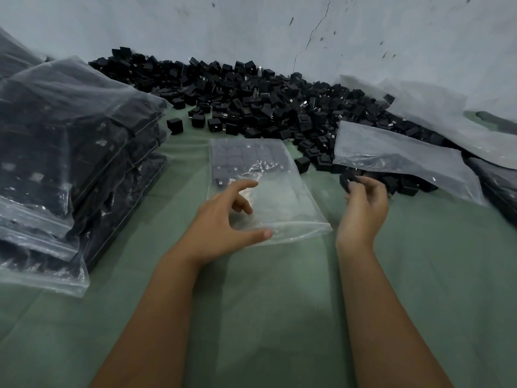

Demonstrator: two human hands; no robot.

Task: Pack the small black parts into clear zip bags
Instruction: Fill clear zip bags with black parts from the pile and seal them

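A clear zip bag (279,203) lies flat on the green cloth in the middle, its far half filled with rows of small black parts (243,159). My left hand (223,222) rests on the bag's near left side, its thumb on the bag's open near edge and its fingers spread over the plastic. My right hand (363,205) is just right of the bag, fingers curled round a black part (349,177) at the edge of the loose pile (265,102).
A tall stack of filled zip bags (70,169) stands at the left. Empty clear bags (397,161) lie over the pile at the right. A pale wall (251,26) rises behind the pile. Green cloth (279,317) covers the near surface.
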